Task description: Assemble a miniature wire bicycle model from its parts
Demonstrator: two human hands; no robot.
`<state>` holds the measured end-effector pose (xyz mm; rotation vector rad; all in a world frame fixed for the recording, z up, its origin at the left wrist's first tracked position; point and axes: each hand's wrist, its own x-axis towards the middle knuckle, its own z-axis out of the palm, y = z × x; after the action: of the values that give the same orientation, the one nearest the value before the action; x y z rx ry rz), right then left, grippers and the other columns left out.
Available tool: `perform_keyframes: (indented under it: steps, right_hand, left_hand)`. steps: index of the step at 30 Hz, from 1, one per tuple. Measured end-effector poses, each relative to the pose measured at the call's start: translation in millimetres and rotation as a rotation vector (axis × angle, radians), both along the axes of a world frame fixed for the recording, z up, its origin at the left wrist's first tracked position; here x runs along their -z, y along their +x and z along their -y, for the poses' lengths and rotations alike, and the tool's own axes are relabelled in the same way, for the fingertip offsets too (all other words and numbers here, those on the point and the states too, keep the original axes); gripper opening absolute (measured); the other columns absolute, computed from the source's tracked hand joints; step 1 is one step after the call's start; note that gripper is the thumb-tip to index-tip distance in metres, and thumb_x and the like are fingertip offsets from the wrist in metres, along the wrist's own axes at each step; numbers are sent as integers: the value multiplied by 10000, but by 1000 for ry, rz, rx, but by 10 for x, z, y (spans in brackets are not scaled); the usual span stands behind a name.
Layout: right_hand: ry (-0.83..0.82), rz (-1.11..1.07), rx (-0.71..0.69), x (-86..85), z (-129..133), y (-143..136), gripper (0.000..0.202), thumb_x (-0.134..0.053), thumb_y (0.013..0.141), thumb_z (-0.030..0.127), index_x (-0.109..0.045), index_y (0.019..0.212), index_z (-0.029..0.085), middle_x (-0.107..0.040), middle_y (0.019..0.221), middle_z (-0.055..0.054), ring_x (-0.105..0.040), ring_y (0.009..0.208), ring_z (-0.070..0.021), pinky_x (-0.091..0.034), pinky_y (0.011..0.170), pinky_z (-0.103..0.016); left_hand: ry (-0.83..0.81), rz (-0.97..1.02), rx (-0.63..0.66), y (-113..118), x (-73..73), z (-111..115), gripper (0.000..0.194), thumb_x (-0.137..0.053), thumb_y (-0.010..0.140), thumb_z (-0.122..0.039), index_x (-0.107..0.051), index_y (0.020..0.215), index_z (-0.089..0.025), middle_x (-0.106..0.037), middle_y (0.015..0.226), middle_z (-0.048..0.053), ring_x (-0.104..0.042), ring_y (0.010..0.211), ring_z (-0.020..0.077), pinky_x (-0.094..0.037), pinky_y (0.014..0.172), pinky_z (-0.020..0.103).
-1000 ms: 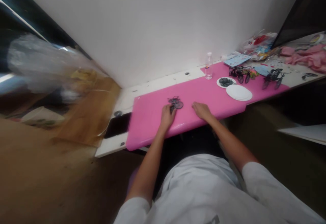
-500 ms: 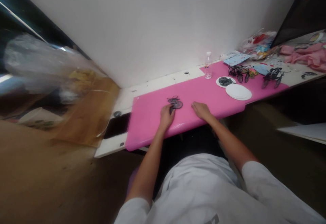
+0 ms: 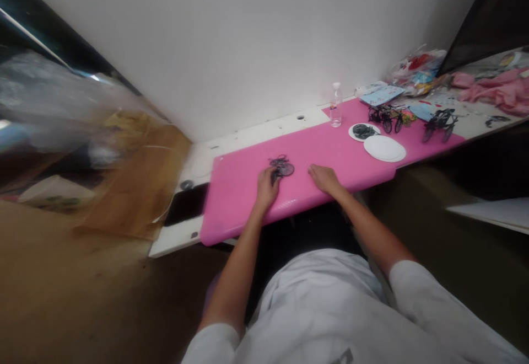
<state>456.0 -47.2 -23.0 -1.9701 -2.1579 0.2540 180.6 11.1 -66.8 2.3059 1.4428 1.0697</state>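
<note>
My left hand [image 3: 266,186] is closed on the near side of a small black model bicycle [image 3: 285,167], just above or on the pink mat [image 3: 239,187]. The bicycle's wheel and thin frame show beyond the fingertips; the part in the grip is hidden. To the right, my right hand [image 3: 324,178] rests low at the mat with its fingers curled together. Whether anything small is between those fingers cannot be made out. The two hands are apart, and the right one does not touch the bicycle.
A clear bottle [image 3: 336,106] stands by the wall. White discs [image 3: 385,149] and a plate of black parts [image 3: 363,132] lie to the right, near several other model bicycles [image 3: 440,125]. A dark flat device [image 3: 185,205] lies at the left. Plastic bags [image 3: 417,69] sit at the back right.
The whole view has shifted slightly, so things appear a little further left. Both hands and the model bicycle stay almost the same relative to the mat.
</note>
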Motion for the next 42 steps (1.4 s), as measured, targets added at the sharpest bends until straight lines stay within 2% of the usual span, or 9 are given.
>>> perform_keyframes:
  steps: [14,27,31,36,42]
  right_hand:
    - [-6,-5,-3,-4,-6,0,518,-231,1248,421,-694,1343,207,-828,1295,-138,-766,1104,-284,-469,905,-345]
    - [-11,-23,-5,29,-23,6,504,-244,1249,405,-692,1357,200,-823,1313,-137,-755,1093,-268,-449,888,-339]
    - [-5,-32,-5,52,-35,11,499,-255,1247,409,-698,1352,205,-823,1306,-137,-749,1084,-270,-449,884,-339]
    - [4,-35,-9,76,-38,23,485,-265,1249,402,-698,1344,204,-828,1288,-130,-750,1069,-267,-443,874,-341]
    - [3,-31,-10,57,-30,20,496,-255,1252,408,-698,1339,203,-831,1279,-135,-757,1072,-270,-440,868,-338]
  left_hand:
    - [25,15,-30,-31,45,-31,387,-607,1044,-189,-635,1428,-224,-632,1486,190,-597,1457,336,-519,1271,570]
    - [77,179,19,-56,131,-81,390,-686,968,-143,-680,1347,-236,-606,1469,177,-606,1429,358,-527,1274,610]
    - [30,177,11,-40,74,-81,406,-694,936,-128,-679,1327,-236,-625,1437,175,-615,1402,365,-549,1242,621]
    - [-21,141,-8,-16,-66,-161,446,-689,866,-86,-674,1290,-224,-665,1392,170,-636,1369,371,-550,1230,634]
    - [-108,36,-64,36,-152,-293,383,-691,935,-210,-675,1318,-200,-681,1433,217,-650,1387,408,-537,1230,660]
